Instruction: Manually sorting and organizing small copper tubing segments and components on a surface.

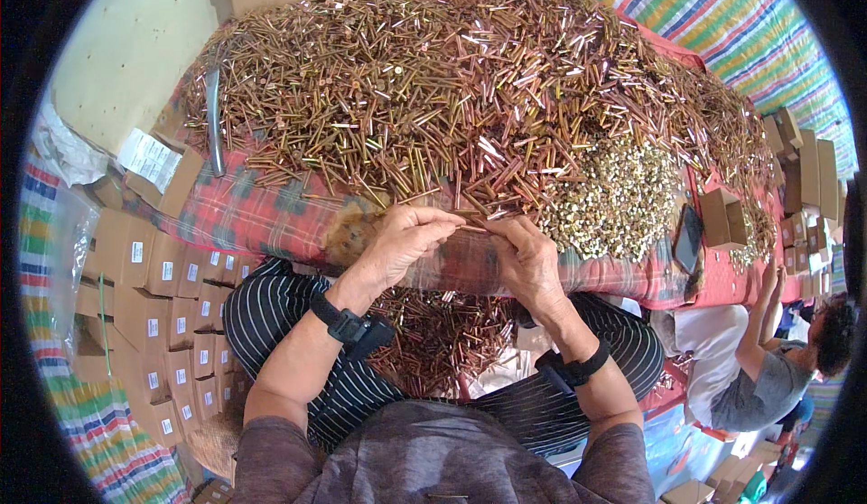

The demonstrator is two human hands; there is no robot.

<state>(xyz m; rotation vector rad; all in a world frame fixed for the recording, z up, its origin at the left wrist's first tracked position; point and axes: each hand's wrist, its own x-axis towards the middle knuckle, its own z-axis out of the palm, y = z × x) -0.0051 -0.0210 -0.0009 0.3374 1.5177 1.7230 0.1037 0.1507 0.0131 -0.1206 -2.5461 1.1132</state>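
My left hand (409,240) is closed in a pinch over the near edge of the cloth-covered table. A thin copper-coloured metal rod (471,228) sticks out from its fingertips toward my right hand. My right hand (527,256) is closed too, its thumb and fingers at the rod's other end; whether a small nut is between them I cannot make out. Beyond both hands spreads a wide heap of copper-coloured metal rods (388,88). Right of my right hand lies a pile of small brass-coloured nut-like pieces (614,201).
A curved metal bar (215,125) lies at the heap's left. More rods (442,341) are piled between my knees. Stacked cartons (144,274) stand at left. A dark phone (687,236) and an open carton (722,219) sit at right, near another person (768,378).
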